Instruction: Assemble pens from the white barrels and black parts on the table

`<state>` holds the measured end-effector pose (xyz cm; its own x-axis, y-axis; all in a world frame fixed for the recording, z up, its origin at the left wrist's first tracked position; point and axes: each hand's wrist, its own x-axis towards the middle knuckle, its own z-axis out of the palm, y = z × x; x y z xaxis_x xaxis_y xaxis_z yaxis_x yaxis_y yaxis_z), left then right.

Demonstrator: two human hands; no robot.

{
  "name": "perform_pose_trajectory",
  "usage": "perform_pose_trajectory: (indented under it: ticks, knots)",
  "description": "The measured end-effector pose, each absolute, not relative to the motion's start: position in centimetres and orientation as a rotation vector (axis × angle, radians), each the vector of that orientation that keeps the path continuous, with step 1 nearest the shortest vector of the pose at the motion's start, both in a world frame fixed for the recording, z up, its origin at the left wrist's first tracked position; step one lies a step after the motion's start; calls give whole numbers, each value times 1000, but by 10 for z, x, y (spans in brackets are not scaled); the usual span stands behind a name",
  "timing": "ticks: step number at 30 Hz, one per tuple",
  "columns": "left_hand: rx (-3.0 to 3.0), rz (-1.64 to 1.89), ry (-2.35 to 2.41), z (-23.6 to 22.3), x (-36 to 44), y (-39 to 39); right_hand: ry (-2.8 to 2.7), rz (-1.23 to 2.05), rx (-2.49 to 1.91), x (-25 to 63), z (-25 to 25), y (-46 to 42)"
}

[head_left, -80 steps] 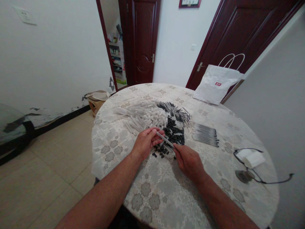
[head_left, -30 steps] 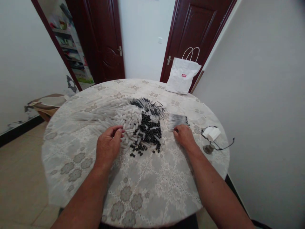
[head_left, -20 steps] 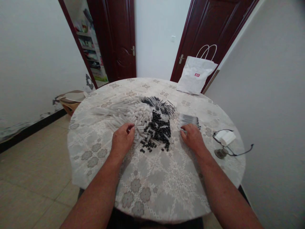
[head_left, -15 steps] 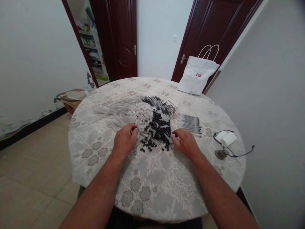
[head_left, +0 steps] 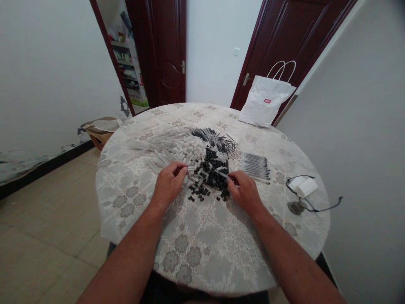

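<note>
My left hand (head_left: 171, 180) is closed in a pinch at the near edge of a pile of short white pen caps (head_left: 190, 148); what its fingertips hold I cannot make out. My right hand (head_left: 245, 188) pinches the end of a slim translucent pen part (head_left: 222, 173) over a heap of small black plugs (head_left: 215, 164). Just beyond this hand lies a neat row of pens (head_left: 254, 164) with dark tips. Long clear pen barrels (head_left: 148, 145) spread out at the left, and thin dark-ended refills (head_left: 218, 139) lie behind the black plugs.
A patterned cloth covers the round table (head_left: 202, 236). Glasses (head_left: 308, 207), a white roll (head_left: 305, 186) and a dark round object (head_left: 296, 207) lie at the right. A white paper bag (head_left: 267, 101) stands at the back. A stool (head_left: 101, 131) is beyond the left edge.
My hands held a pen part between them earlier. The right hand went to the pen row, left a pen at its near end, then came back left to the black plugs.
</note>
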<state>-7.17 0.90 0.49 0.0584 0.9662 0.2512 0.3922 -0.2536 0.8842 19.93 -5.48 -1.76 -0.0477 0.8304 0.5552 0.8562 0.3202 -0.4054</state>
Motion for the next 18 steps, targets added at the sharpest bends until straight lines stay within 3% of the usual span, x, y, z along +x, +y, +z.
perform_pose_trajectory:
  ticks: [12,18]
  knots:
    - [1193,752,795,4,-41,-18,-1503,-112,-1334,182,-3,-71]
    - [990,724,719,5,-39,-21,-1781,-28,-1142,157,-6,-81]
